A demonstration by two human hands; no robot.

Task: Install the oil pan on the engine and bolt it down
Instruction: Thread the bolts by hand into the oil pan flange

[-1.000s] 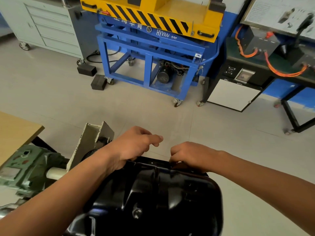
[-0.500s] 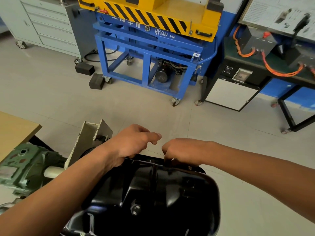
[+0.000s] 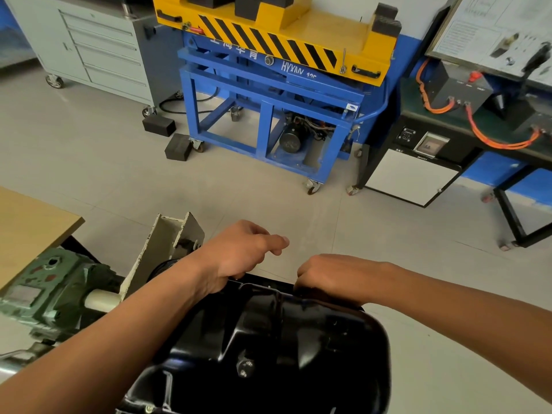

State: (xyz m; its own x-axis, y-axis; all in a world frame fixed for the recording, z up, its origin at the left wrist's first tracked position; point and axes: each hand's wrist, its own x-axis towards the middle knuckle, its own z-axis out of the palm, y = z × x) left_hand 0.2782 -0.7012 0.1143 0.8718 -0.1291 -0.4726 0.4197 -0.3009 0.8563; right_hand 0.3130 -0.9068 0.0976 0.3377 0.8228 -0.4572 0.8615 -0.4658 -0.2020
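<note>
Workshop: a black oil pan (image 3: 283, 348) sits sump-up low in view, the engine beneath it hidden. At its far rim the left hand (image 3: 239, 252) rests with loosely curled fingers. The right hand (image 3: 337, 276) is curled tight, and whether it pinches a bolt cannot be told. Over the past second the pan has stayed put and the hands have barely shifted, so seating looks done and bolting is probably starting.

Workshop; blue lift cart (image 3: 268, 94), tool cabinet (image 3: 101, 52)
</note>
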